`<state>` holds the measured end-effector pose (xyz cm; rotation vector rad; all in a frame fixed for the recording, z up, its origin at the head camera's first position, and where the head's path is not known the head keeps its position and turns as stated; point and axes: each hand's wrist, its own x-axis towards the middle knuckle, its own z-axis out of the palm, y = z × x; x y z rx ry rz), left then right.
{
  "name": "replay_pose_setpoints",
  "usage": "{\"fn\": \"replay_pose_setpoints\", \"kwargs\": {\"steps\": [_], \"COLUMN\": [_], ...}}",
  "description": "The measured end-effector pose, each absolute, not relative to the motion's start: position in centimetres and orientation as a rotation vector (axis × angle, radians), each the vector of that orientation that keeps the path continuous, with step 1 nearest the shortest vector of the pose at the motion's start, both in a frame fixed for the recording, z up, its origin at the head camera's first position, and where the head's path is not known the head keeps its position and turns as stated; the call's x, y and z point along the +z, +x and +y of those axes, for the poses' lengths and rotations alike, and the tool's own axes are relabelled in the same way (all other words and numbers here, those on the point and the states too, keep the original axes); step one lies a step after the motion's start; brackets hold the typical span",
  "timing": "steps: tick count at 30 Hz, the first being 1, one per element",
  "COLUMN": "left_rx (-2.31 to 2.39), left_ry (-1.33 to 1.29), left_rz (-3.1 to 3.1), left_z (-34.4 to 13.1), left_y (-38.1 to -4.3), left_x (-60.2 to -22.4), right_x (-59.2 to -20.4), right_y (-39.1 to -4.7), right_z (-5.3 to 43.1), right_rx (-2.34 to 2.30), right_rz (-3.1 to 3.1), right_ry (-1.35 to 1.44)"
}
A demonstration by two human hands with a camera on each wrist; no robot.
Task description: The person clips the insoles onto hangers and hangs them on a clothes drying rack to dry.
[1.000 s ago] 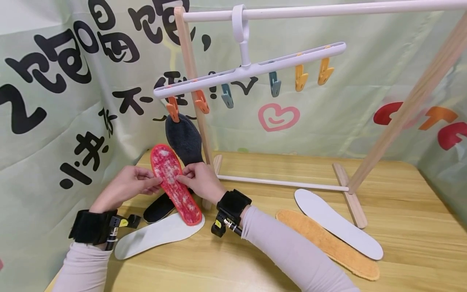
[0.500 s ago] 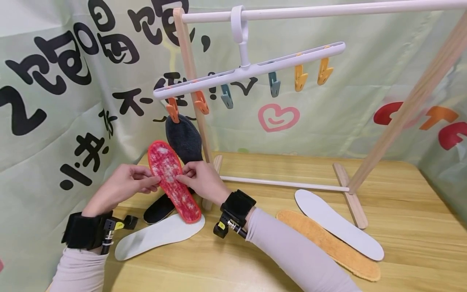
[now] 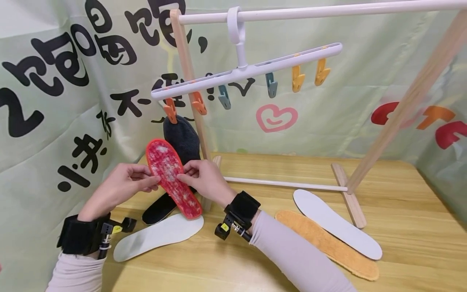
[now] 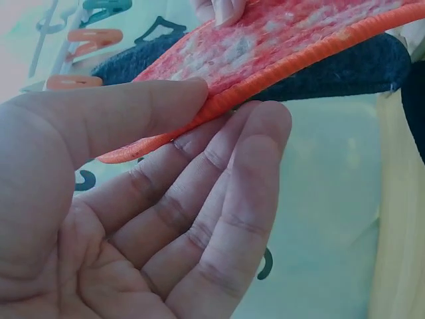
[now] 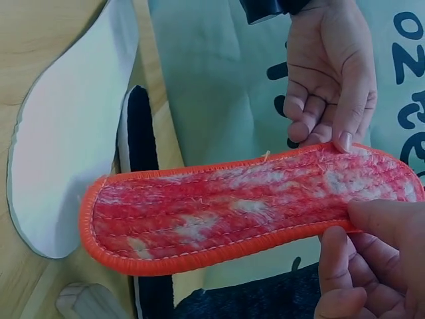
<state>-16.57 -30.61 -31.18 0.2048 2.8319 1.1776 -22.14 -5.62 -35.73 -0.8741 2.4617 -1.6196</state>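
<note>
A red and white fuzzy insole [image 3: 169, 174] with an orange-red bound edge is held up by both hands, tilted, its upper end leaning left. My left hand [image 3: 125, 182] pinches its left edge, thumb on the fuzzy face and fingers behind, as the left wrist view shows. On the opposite edge my right hand [image 3: 206, 178] pinches it the same way. Behind it a dark grey insole [image 3: 182, 136] hangs from an orange clip [image 3: 170, 111] on the white hanger [image 3: 248, 73]; its lower part is hidden. In the right wrist view the red insole [image 5: 219, 212] shows stitched rows along its length.
Another orange clip [image 3: 198, 103], blue clips [image 3: 271, 85] and yellow clips [image 3: 298, 79] hang along the hanger, on a wooden rack [image 3: 401, 109]. On the table lie a white insole [image 3: 158, 237], a black insole [image 3: 159, 209], an orange insole [image 3: 326, 245] and a second white insole [image 3: 337, 223].
Both hands keep their pinch on the red insole, which has risen slightly and shifted a little left. The left wrist has moved left and down. The whole head view has drifted slightly.
</note>
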Motion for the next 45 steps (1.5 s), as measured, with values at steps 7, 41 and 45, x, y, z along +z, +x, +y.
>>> {"fn": "replay_pose_setpoints", "kwargs": {"steps": [7, 41, 45], "left_rx": [1.194, 1.396, 1.398], "left_ry": [0.2, 0.415, 0.428], "left_rz": [2.857, 2.845, 2.842], "left_z": [-29.9, -24.4, -23.8], "left_y": [-16.6, -18.2, -18.3], "left_x": [-31.0, -30.7, -30.5], "right_x": [-35.1, -35.1, -35.0], "right_y": [-21.8, -21.7, -21.7], "right_z": [-4.9, 0.7, 1.3], "right_rx": [-1.648, -1.645, -1.654], "right_rz": [2.429, 2.516, 2.512], "right_ry": [-0.854, -0.799, -0.811]}}
